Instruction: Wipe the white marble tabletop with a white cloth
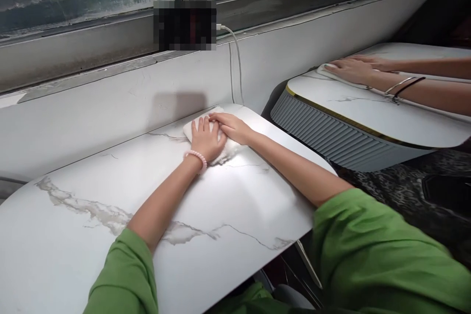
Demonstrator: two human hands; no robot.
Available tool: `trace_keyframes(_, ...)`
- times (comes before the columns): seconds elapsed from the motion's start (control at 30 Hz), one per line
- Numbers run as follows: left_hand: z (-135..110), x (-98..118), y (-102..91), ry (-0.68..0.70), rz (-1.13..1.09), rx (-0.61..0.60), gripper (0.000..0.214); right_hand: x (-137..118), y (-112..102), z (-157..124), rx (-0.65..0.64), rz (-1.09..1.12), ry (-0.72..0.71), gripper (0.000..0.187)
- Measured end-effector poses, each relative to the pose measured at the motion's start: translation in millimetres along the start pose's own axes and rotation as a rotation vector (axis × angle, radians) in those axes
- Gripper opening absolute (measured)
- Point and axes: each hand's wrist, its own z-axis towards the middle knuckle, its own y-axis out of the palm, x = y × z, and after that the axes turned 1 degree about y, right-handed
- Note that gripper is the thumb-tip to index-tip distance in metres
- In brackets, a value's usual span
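A white cloth (228, 149) lies on the far part of a white marble-patterned tabletop (110, 196), near the wall. My left hand (206, 138) rests flat on the cloth, fingers stretched toward the wall, a pink bead bracelet on its wrist. My right hand (232, 126) lies flat beside it, fingers pointing left and partly over the left hand's fingertips. Both hands press on the cloth. My sleeves are green.
A second marble-topped table (368, 113) with a ribbed grey side stands to the right. Another person's hands (353, 69) rest on a white cloth there, bangles on one wrist. A white cable (235, 59) hangs down the wall from the window sill.
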Motion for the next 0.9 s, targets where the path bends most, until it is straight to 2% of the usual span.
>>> trace_keyframes(0.1,-20,45,0.2,0.028,-0.021,-0.016,0.059,-4,-23,-48,-0.017,0.001,-0.002,0.045)
trace_keyframes(0.17,-36,80,1.2,0.085,-0.046,-0.017,0.061,-10,-43,-86,0.004,0.014,0.032,0.043)
trace_keyframes(0.23,-54,113,2.0,0.144,-0.069,-0.008,0.065,-18,-61,-122,-0.030,0.013,0.097,0.042)
trace_keyframes(0.3,-70,138,1.8,0.187,-0.085,0.003,0.068,-28,-73,-154,-0.052,0.003,0.156,0.044)
trace_keyframes(0.37,-82,154,0.7,0.229,-0.095,0.017,0.068,-37,-80,-178,-0.022,-0.009,0.202,0.048)
trace_keyframes(0.47,-88,160,-0.9,0.289,-0.119,0.021,0.066,-45,-82,-196,0.052,-0.027,0.266,0.049)
trace_keyframes(0.57,-85,156,-0.7,0.294,-0.145,0.028,0.065,-48,-80,-193,0.069,-0.049,0.295,0.048)
trace_keyframes(0.73,-64,143,3.8,0.294,-0.171,0.036,0.064,-37,-79,-169,0.089,-0.054,0.285,0.046)
trace_keyframes(0.9,-27,121,10.5,0.275,-0.175,0.038,0.060,-12,-72,-131,0.144,-0.023,0.280,0.045)
